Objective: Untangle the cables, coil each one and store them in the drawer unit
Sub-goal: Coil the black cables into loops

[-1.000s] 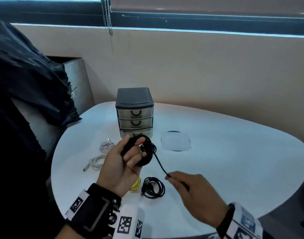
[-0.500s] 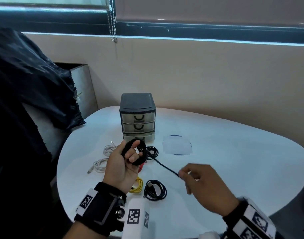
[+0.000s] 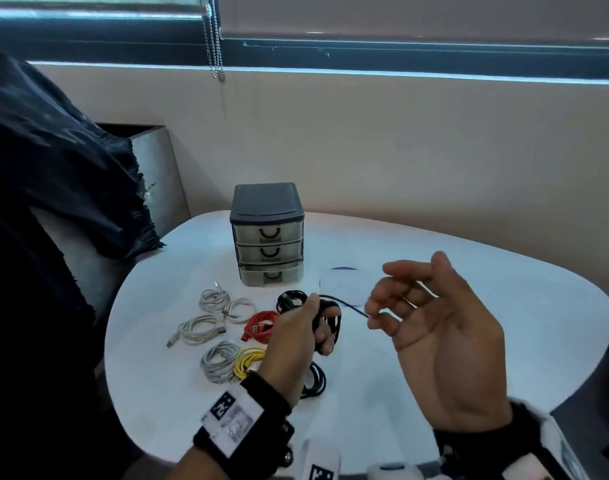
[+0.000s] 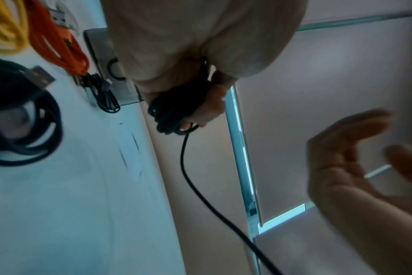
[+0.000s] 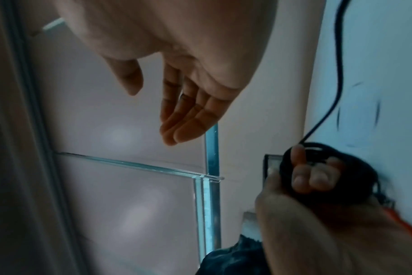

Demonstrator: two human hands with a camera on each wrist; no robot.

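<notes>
My left hand is raised over the white table and grips a black cable coil wound round its fingers. The coil's loose tail runs off to the right and passes under my right hand. That hand is raised palm up with relaxed, spread fingers and holds nothing. The grey drawer unit stands at the back of the table with its three drawers shut.
Coiled cables lie left of my left hand: white ones, a grey one, yellow, red and two black coils. A white round pad lies right of the drawers. Dark cloth hangs at the left.
My right hand has let go of the black cable's tail, risen and turned palm up. My left hand still holds the coil, lower over the table.
</notes>
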